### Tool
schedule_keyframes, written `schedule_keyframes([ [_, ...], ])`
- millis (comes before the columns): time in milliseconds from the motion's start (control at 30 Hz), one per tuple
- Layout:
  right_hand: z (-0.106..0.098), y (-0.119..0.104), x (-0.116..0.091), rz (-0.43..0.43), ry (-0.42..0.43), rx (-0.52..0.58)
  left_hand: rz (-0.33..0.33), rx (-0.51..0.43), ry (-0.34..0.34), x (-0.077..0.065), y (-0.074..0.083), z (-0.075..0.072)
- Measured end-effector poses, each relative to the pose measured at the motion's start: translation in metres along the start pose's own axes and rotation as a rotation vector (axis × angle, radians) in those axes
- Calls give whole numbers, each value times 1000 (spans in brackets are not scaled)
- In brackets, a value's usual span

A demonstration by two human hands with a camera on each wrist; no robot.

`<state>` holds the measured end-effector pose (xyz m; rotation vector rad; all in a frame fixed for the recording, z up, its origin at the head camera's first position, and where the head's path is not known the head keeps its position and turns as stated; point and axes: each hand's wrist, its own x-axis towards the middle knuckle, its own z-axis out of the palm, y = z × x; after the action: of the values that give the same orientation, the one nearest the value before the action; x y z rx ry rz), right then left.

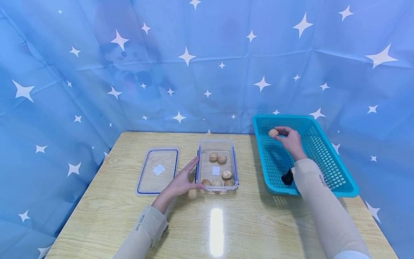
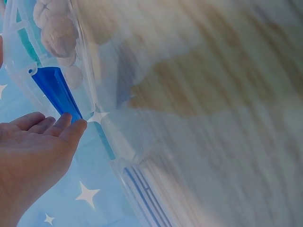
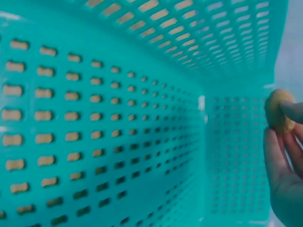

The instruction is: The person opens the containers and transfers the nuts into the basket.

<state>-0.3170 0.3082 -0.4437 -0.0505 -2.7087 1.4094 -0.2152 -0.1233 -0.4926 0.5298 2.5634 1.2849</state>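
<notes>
Over the teal basket (image 1: pixel 270 176), my right hand (image 1: pixel 291 142) pinches a walnut (image 1: pixel 273 133) between thumb and fingers. The same walnut (image 3: pixel 279 111) shows at the right edge of the right wrist view, with the basket's holed floor and walls behind it. My left hand (image 1: pixel 182 181) rests against the left side of a clear plastic box (image 1: pixel 207 144), its fingers extended. Inside the box lie several walnuts (image 1: pixel 221 159) and a small white square (image 1: pixel 216 171). In the left wrist view, the fingertips touch the box's blue side clip (image 2: pixel 57 90).
A clear lid (image 1: pixel 150 180) with a blue seal lies on the wooden table (image 1: pixel 181 230), left of the box. Near the right cuff is a black item (image 1: pixel 287 177). A blue curtain (image 1: pixel 207 79) with white stars hangs behind the table and along its sides.
</notes>
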Motion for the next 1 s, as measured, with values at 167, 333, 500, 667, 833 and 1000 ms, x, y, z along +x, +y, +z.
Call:
schedule_keyframes([
  [167, 1, 14, 2, 6, -70, -48, 3, 3, -2, 0, 0, 0],
  [333, 4, 22, 4, 25, -166, -62, 5, -2, 0, 0, 0, 0],
  [500, 5, 27, 3, 48, -228, -75, 3, -4, 1, 0, 1, 0],
  [667, 7, 32, 2, 54, -258, -114, -14, -2, -3, -1, 1, 0],
  [833, 8, 36, 2, 56, -279, -114, -25, -1, -2, -1, 2, 0],
  [1000, 9, 43, 4, 60, -283, -114, -30, -2, -3, -2, 3, 0],
])
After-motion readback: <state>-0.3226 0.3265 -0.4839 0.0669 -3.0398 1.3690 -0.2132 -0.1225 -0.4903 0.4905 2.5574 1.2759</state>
